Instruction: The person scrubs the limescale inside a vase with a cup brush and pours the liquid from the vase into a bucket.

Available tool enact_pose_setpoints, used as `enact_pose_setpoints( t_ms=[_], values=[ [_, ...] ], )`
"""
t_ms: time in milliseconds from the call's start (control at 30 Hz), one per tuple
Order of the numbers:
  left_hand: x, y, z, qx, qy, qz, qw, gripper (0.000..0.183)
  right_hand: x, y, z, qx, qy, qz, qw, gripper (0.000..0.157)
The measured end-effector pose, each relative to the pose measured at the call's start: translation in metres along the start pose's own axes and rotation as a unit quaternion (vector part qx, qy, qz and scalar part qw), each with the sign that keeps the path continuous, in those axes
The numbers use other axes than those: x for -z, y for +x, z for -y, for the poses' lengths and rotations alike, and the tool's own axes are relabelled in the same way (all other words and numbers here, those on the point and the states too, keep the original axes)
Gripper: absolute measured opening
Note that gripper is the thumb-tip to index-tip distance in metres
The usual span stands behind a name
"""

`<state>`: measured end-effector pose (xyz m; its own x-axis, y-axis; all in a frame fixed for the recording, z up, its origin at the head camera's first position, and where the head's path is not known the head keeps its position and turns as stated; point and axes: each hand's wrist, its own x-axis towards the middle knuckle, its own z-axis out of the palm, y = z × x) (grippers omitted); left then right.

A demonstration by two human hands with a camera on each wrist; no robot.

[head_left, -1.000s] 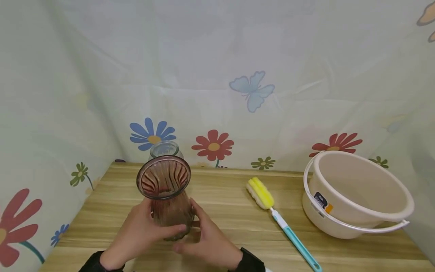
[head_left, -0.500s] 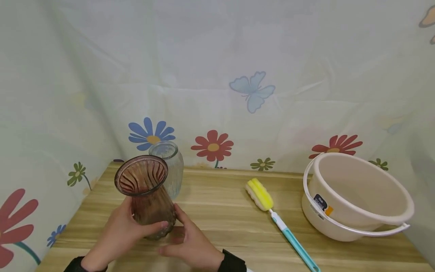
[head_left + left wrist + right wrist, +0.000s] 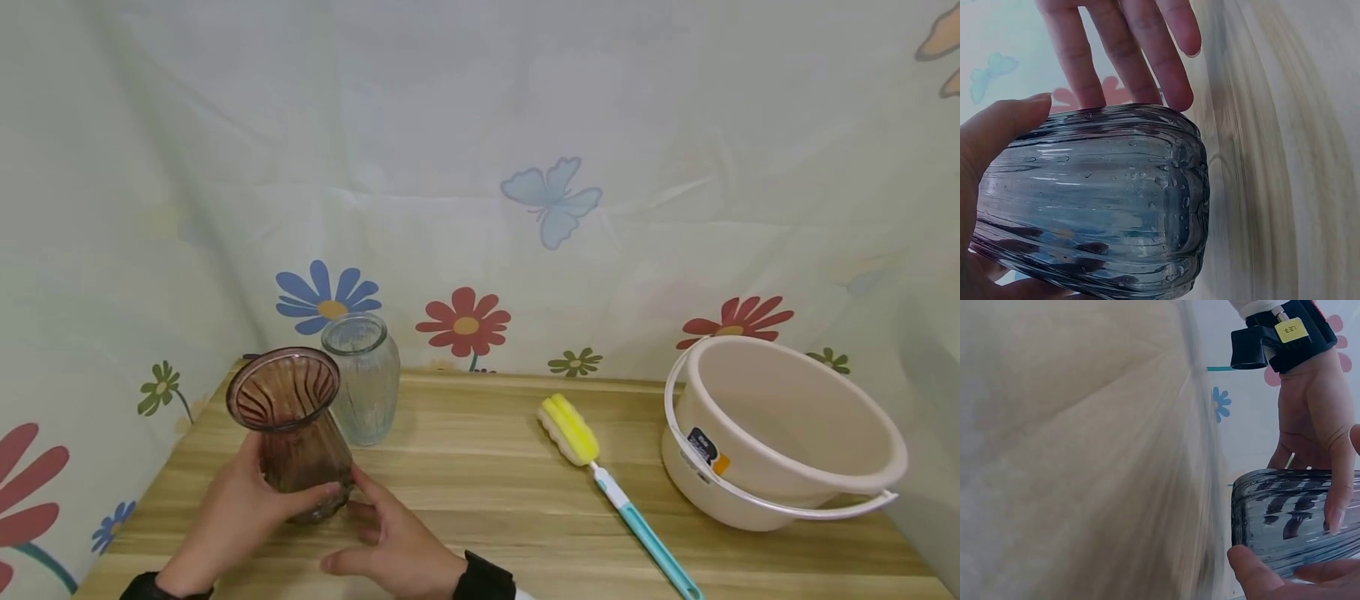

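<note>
A reddish-brown, ribbed glass vase (image 3: 303,454) with a flared rim tilts slightly at the left of the table in the head view. My left hand (image 3: 228,512) grips its body from the left, thumb across the near side. On the other side, my right hand (image 3: 397,537) touches the lower body with extended fingers. Water drops dot the vase (image 3: 1097,194) in the left wrist view, and its base is close to the tabletop. Just behind it stands a clear ribbed glass vase (image 3: 371,392), partly overlapped by the brown one.
A sponge bottle brush (image 3: 573,429) with a yellow head and turquoise handle lies right of centre on the wooden table (image 3: 480,467). Farther right stands a cream bucket (image 3: 750,492), its handle lowered. A flower-print curtain (image 3: 450,167) encloses the back and sides.
Both hands have carried the brown vase leftward, away from in front of the clear vase, which now shows almost fully. The brush and bucket have stayed put.
</note>
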<state>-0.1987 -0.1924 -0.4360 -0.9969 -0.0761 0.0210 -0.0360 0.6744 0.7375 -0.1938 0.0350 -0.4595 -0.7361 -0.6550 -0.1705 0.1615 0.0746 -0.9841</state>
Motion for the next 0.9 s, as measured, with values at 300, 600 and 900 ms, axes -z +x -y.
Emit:
enact_pose_setpoints(
  t_ms=[300,600,900],
  values=[
    [0.003,0.008,0.011,0.003,-0.003,-0.001,1.0000,0.121,-0.002,0.013,-0.006,0.010,0.000,0.017,1.000,0.092],
    [0.007,0.015,0.020,0.006,-0.026,0.006,0.9996,0.115,-0.002,0.022,-0.008,0.000,0.027,0.042,0.999,0.089],
    [0.012,0.024,0.030,0.018,-0.046,0.013,0.9987,0.124,0.002,0.028,-0.011,-0.030,0.016,0.056,0.998,0.086]
  ],
)
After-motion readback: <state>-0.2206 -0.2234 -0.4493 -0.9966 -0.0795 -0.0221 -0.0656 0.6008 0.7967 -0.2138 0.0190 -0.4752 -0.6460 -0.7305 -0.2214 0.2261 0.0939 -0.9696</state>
